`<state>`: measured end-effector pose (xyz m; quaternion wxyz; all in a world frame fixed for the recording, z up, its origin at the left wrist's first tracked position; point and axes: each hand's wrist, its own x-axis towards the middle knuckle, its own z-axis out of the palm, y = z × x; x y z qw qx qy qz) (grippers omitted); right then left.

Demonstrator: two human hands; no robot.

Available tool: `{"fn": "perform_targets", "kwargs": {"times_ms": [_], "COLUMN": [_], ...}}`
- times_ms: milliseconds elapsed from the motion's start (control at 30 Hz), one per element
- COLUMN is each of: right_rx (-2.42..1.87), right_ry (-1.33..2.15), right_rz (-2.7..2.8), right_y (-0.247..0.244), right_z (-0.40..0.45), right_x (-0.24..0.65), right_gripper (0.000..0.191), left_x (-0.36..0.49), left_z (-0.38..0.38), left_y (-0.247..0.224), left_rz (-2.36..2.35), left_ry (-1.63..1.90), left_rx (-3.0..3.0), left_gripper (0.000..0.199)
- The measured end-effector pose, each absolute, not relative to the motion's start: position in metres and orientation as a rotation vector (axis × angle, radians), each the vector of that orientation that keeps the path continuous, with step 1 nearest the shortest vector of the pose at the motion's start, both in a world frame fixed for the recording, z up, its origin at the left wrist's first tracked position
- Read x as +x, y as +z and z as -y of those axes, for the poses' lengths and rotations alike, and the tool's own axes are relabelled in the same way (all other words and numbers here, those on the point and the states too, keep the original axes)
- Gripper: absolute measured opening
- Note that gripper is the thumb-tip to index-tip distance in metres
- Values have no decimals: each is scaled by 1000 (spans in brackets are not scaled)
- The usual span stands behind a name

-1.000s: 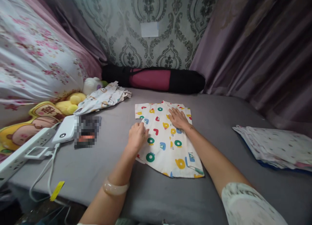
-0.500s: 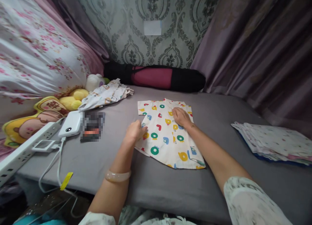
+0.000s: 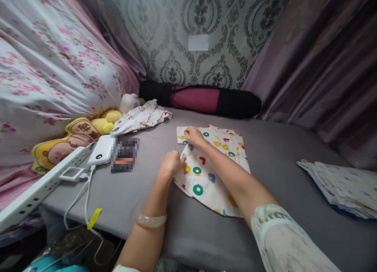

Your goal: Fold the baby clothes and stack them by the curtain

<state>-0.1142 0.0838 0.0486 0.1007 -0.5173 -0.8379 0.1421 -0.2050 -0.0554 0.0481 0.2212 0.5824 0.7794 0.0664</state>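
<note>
A small short-sleeved shirt (image 3: 203, 171), cream with colourful letter-like prints, lies spread on the grey sheet (image 3: 147, 189). My left hand (image 3: 172, 162) pinches the shirt's left side edge about halfway down. Up near the left sleeve, my right hand (image 3: 194, 136) has its fingers closed on the fabric by the shoulder. My right forearm crosses over the shirt and hides part of its right side and lower hem.
Folded printed cloths (image 3: 344, 185) lie at the right. Left are a crumpled printed garment (image 3: 141, 118), a power bank (image 3: 100, 150), a blurred dark item (image 3: 125, 156), a power strip (image 3: 44, 189) and plush toys (image 3: 79, 140). A long black-and-maroon bag (image 3: 196, 99) rests along the wall.
My right hand has moved left from the shirt's upper right to its left sleeve area. My left hand stays at the left side edge. The camera view has shifted slightly left.
</note>
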Motion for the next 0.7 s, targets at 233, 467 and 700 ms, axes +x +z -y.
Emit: {"fn": "perform_targets", "kwargs": {"times_ms": [233, 467, 700], "right_rx": [-1635, -1618, -1474], "right_ry": [586, 838, 1182], "right_rz": [2401, 2184, 1642], "right_y": [33, 42, 69], "right_z": [-73, -99, -103], "right_x": [-163, -133, -67], "right_gripper": [45, 14, 23], "left_x": [-203, -198, -184], "left_z": [57, 64, 72], "left_y": [50, 60, 73], "left_rz": [-2156, -2151, -2076], "left_ry": [194, 163, 407], "left_rx": [1639, 1698, 1738], "left_gripper": [31, 26, 17]}}
